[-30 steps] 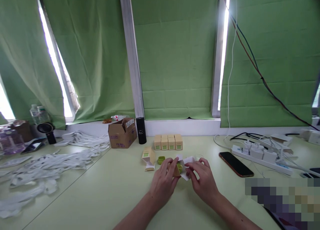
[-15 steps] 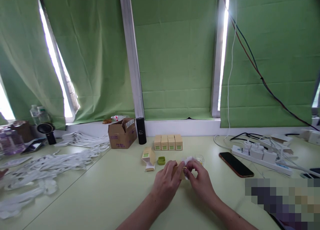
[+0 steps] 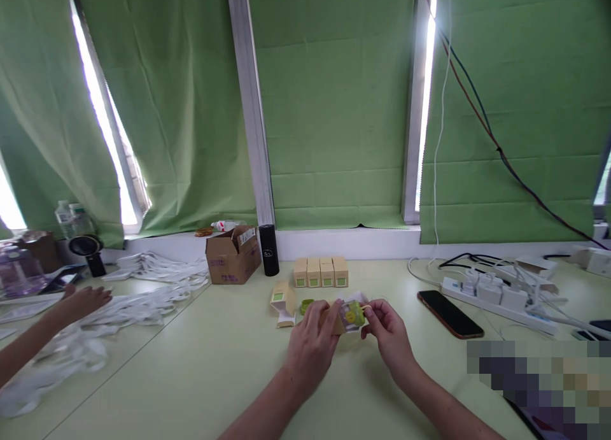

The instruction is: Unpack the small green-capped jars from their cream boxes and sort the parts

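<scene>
My left hand (image 3: 312,344) is closed around a small kraft-paper box (image 3: 338,326) above the table. A clear and yellow-green item (image 3: 352,314) sticks out of the box's right end. My right hand (image 3: 389,335) pinches a thin yellowish loop at the item's right side. Behind my left fingers lies a small green tray (image 3: 306,306), partly covered by them. An opened kraft box (image 3: 283,303) stands to its left. Several closed kraft boxes (image 3: 321,272) with green labels form a row farther back.
A brown carton (image 3: 233,255) and black cylinder (image 3: 269,250) stand at the back. On the right are a phone (image 3: 450,314) and power strip (image 3: 499,306) with cables. White straps (image 3: 138,306) cover the left, with another person's arm (image 3: 42,332) over them.
The clear and green item now shows outside the box, and my right hand has moved slightly right with its loop. Another person's arm has reached in from the left.
</scene>
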